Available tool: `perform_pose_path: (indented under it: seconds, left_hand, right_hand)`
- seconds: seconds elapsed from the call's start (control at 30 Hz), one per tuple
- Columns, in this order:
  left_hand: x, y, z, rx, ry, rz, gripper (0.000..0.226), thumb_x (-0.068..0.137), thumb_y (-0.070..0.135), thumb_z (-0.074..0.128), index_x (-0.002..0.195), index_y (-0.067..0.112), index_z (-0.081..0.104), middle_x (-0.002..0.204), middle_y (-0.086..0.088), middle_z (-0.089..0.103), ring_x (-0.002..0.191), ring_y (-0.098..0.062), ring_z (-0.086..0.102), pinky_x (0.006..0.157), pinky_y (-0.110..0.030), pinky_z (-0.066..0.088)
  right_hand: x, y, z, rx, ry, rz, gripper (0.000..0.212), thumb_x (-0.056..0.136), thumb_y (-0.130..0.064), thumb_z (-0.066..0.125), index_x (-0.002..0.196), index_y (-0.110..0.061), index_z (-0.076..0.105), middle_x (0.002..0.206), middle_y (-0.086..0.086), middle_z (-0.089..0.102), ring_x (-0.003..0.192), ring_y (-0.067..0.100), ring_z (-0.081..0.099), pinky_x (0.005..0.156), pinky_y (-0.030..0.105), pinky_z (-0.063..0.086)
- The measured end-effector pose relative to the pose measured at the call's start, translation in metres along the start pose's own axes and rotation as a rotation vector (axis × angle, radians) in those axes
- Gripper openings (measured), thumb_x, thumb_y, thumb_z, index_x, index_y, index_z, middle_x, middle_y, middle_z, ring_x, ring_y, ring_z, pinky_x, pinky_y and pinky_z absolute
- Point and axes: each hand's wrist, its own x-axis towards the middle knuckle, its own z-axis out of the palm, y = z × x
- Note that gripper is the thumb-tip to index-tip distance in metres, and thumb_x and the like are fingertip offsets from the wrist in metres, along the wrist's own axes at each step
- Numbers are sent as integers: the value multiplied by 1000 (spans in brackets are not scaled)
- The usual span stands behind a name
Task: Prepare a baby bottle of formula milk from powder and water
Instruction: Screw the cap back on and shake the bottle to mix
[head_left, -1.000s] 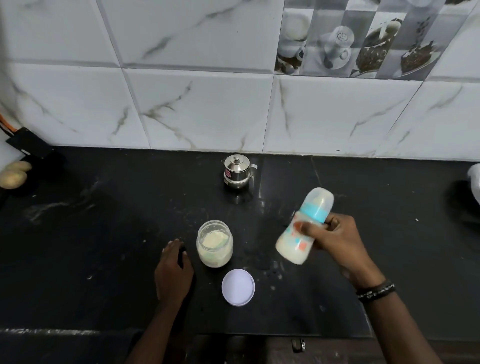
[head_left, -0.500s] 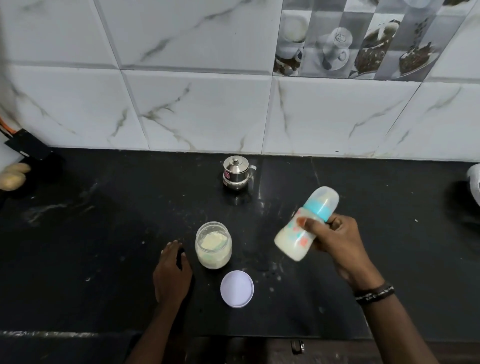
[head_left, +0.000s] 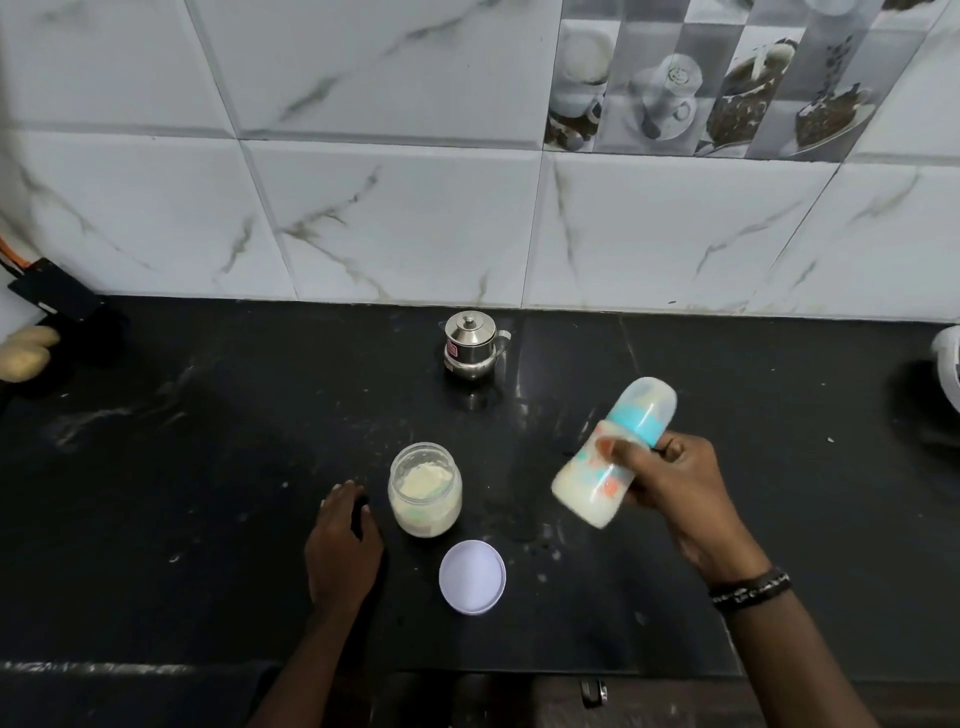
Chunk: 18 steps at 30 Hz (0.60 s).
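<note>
One bottle (head_left: 613, 452), one jar (head_left: 425, 488), one lid (head_left: 471, 577), one pot (head_left: 470, 345).

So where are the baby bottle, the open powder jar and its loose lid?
baby bottle (head_left: 597, 475): head view, on the printed body just left of the thumb.
powder jar (head_left: 425, 512): head view, on the glass side wall.
lid (head_left: 472, 576): head view, on its flat centre.
</note>
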Motion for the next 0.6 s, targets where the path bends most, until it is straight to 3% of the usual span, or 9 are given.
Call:
perform_pose_path:
  seconds: [0.07, 0.17, 0.27, 0.4, 0.5, 0.6]
  left_hand:
    - [0, 1, 1, 6, -9, -6, 33, 86, -6, 64, 118, 0, 66, 126, -18, 65, 125, -35, 57, 102, -48, 47]
    - [-1, 1, 0, 12, -4, -17, 32, 86, -5, 64, 118, 0, 66, 126, -18, 65, 125, -34, 57, 103, -49, 47]
    - [0, 2, -1, 7, -7, -15, 32, 86, -5, 64, 118, -1, 66, 127, -18, 65, 126, -35, 56, 103, -49, 46]
    - [-1, 2, 0, 4, -6, -13, 32, 86, -6, 64, 118, -2, 66, 126, -19, 65, 125, -36, 57, 104, -49, 46]
    - [0, 3, -1, -2, -3, -16, 32, 86, -6, 64, 118, -1, 66, 127, -19, 65, 125, -35, 56, 104, -49, 46]
    - [-1, 3, 0, 9, -9, -27, 32, 86, -5, 64, 118, -1, 66, 128, -18, 64, 126, -35, 56, 105, -49, 45]
  right_hand:
    - [3, -2, 1, 116, 33, 64, 28, 60, -25, 88, 81, -10, 78, 87, 10, 78, 81, 23, 77, 61, 31, 61]
    - [6, -5, -1, 51, 96, 136, 19, 67, -23, 88, 82, -19, 77, 78, 0, 78, 74, 13, 75, 63, 30, 59]
    - [3, -6, -1, 83, 33, 75, 10, 73, -17, 83, 80, -14, 78, 87, 9, 78, 79, 20, 77, 59, 25, 59]
    - [7, -7, 0, 8, 59, 102, 21, 69, -22, 86, 87, -19, 77, 83, 0, 78, 78, 11, 76, 65, 28, 59]
    - [4, -3, 2, 67, -16, 65, 25, 65, -25, 86, 85, -14, 77, 90, 9, 78, 83, 22, 77, 64, 30, 62]
    - [8, -2, 6, 25, 74, 110, 24, 67, -26, 87, 87, -19, 76, 84, 1, 78, 79, 14, 76, 67, 31, 61]
